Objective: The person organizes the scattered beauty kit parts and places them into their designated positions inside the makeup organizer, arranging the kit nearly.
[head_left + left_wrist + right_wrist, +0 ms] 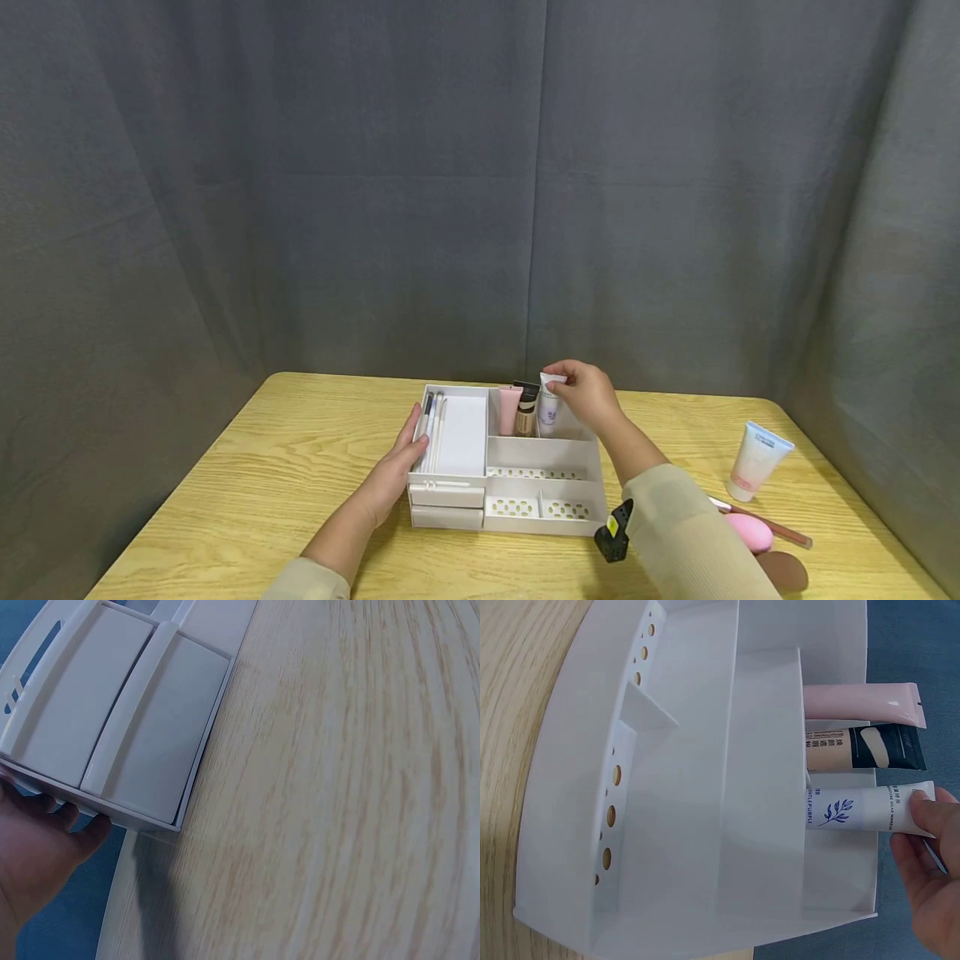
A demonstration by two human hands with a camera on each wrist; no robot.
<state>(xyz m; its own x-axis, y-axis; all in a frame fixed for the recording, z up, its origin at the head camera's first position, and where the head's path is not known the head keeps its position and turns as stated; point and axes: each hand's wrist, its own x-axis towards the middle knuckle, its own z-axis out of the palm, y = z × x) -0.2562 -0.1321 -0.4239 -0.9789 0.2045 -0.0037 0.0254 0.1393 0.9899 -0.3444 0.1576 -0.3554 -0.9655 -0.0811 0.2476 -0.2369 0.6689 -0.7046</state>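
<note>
A white desktop organizer (543, 456) stands on the table. My left hand (388, 482) holds its left side, thumb at the top rim and fingers along the outer wall; the left wrist view shows the fingers (56, 814) against that side by two drawers (161, 724). At the back, my right hand (592, 398) pinches the top end of a white and lavender squeeze tube (847, 810), which stands in the rear compartment. Beside it stand a black and beige tube (862, 748) and a pink tube (859, 703). Slim brushes (432, 433) lie in the left tray.
Right of the organizer, a pale blue and pink tube (756, 462) stands on its cap. Nearer the front lie a pink sponge (750, 532), a brown rounded item (783, 572) and a thin brown stick (787, 532). Dark curtains (420, 208) surround the table (322, 442).
</note>
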